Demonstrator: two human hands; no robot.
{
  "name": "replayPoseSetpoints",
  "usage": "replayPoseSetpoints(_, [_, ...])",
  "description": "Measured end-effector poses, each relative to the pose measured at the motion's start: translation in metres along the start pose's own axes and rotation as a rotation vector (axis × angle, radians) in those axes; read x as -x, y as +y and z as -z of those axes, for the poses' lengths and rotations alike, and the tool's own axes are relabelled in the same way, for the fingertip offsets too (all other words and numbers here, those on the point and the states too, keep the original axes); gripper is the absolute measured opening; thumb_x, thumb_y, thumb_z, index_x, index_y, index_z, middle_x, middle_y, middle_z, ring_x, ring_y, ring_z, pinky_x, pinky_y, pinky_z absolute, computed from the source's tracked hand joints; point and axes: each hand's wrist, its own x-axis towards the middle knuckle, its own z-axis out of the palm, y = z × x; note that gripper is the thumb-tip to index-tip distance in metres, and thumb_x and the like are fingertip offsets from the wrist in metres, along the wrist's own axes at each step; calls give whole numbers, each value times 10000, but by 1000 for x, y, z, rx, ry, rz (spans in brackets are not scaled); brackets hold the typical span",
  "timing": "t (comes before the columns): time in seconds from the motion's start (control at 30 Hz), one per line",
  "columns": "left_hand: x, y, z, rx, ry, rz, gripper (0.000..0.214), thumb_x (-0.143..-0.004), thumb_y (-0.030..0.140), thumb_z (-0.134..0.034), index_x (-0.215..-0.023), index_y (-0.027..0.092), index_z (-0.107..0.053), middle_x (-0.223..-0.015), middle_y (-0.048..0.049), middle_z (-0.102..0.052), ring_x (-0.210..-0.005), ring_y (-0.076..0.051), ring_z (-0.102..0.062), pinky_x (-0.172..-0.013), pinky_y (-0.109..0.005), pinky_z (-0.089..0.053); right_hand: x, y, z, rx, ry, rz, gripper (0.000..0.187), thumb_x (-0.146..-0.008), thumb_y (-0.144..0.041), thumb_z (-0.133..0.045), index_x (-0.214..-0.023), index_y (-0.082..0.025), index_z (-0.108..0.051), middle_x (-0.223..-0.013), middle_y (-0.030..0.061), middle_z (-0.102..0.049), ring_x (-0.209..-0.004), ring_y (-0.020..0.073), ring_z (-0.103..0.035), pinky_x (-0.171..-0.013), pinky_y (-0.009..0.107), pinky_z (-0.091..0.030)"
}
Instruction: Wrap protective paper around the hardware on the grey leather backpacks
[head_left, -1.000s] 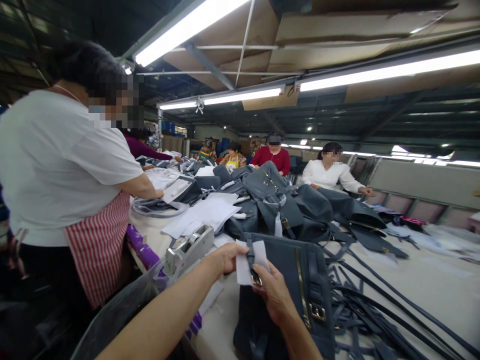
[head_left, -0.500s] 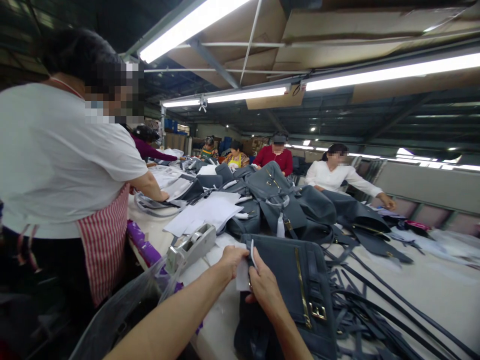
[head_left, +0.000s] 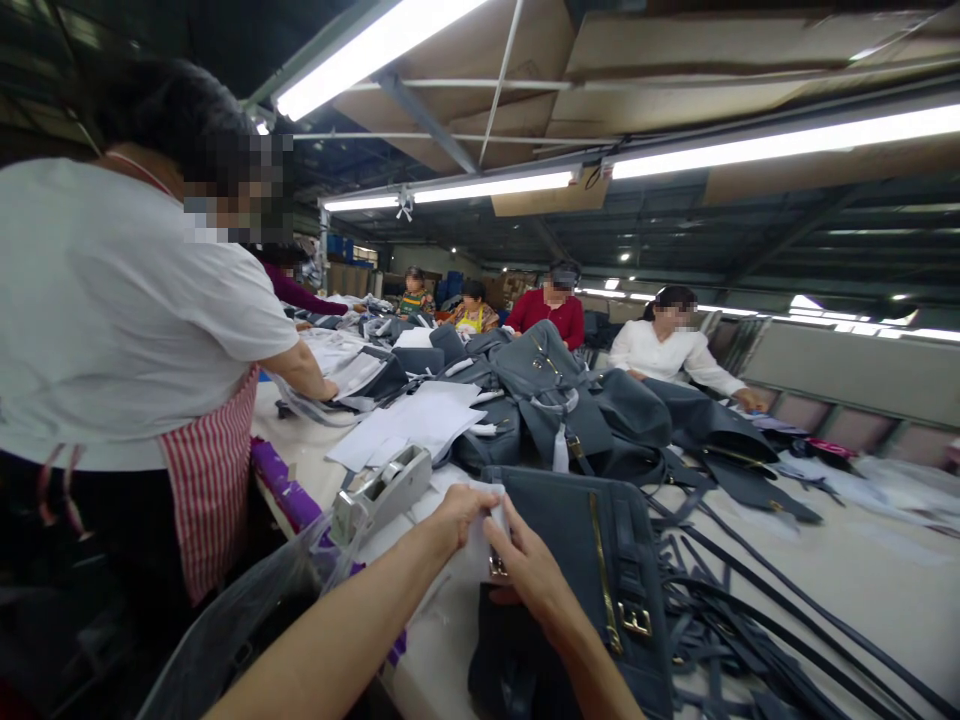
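A dark grey bag [head_left: 559, 530] lies on the table, with a gold zipper [head_left: 602, 570] and a gold buckle [head_left: 636, 619] on its front. At its left edge, a small piece of white paper [head_left: 480, 530] is between my hands. My left hand [head_left: 463, 512] is closed in a pinch on the paper's upper end. My right hand [head_left: 529, 565] presses thumb and fingers on the paper from the right. Just below the paper, a second gold buckle [head_left: 497, 566] shows beside my right fingers. The strap part under the paper is mostly hidden.
A grey tape dispenser [head_left: 382, 495] and white sheets [head_left: 409, 425] lie left of the bag. Beyond is a heap of grey bags [head_left: 544, 375]. Loose straps [head_left: 720, 620] spread to the right. A co-worker in a striped apron [head_left: 214, 480] stands at left; several others work behind.
The white paper has folded up around the strap part between my hands, uncovering the small gold buckle. My right fingers have straightened somewhat. The co-worker at right has drawn an arm back slightly.
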Motion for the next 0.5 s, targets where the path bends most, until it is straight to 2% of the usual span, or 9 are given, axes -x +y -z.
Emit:
replayPoseSetpoints(0.07, [1,3,-2,21,75,-9,125,-736,146,-683,-752,151,-559,-568,16,-590,-574,-173,-603,-576,-269,-478,-2,-4,5,-195,-73,-147,572,-813,-594,-542,-1248,-223,-537,-819,75,-707,-606,197,-664,-577,342,-540])
replayPoseSetpoints(0.13, [4,4,-6,36,115,-12,157,-709,148,-719,-751,141,-567,-574,10,-602,-553,-167,-599,-578,-273,-485,-7,-4,6,-243,-15,-174,480,-824,-546,-556,-1142,-186,-542,-717,46,-672,-565,167,-642,-559,318,-545])
replayPoseSetpoints(0.2, [7,6,-10,46,129,-17,194,-675,147,-754,-748,142,-574,-583,14,-611,-548,-158,-599,-586,-267,-491,-14,1,3,-182,97,-142,418,-798,-456,-613,-1104,-184,-532,-726,28,-650,-582,158,-630,-523,283,-534])
replayPoseSetpoints(0.3, [13,8,-10,56,111,0,185,-668,123,-749,-739,141,-578,-594,12,-624,-559,-152,-606,-613,-275,-509,-20,11,-3,-88,184,-95,411,-779,-398,-615,-1119,-179,-538,-784,38,-637,-622,169,-619,-462,248,-505])
replayPoseSetpoints(0.5, [26,14,1,24,18,93,87,-693,92,-661,-715,124,-583,-612,-2,-637,-578,-151,-613,-645,-296,-533,-12,20,-7,64,219,11,579,-791,-413,-569,-1308,-172,-472,-693,22,-622,-499,176,-569,-363,241,-430])
